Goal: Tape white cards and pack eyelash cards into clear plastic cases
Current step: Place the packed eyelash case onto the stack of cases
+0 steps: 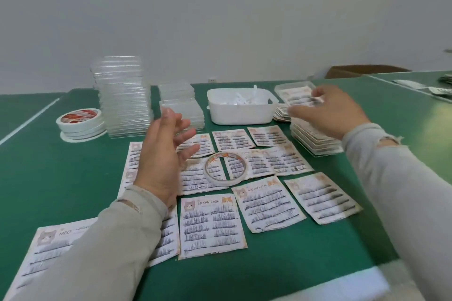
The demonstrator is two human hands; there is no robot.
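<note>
Both hands, left hand (162, 154) and right hand (327, 111), hover empty-fingered above the flimsy eyelash cards (211, 225); lift those by their edges.

Both hands raised, fingers loose: left hand (163, 154) above eyelash cards (212, 225), right hand (327, 111) near packed cases (315, 139); tape ring (225, 168) mid-table.

sleeves (403, 190): light grey-beige, long | cuffs: frayed, torn | hands: bare, no gloves
</note>
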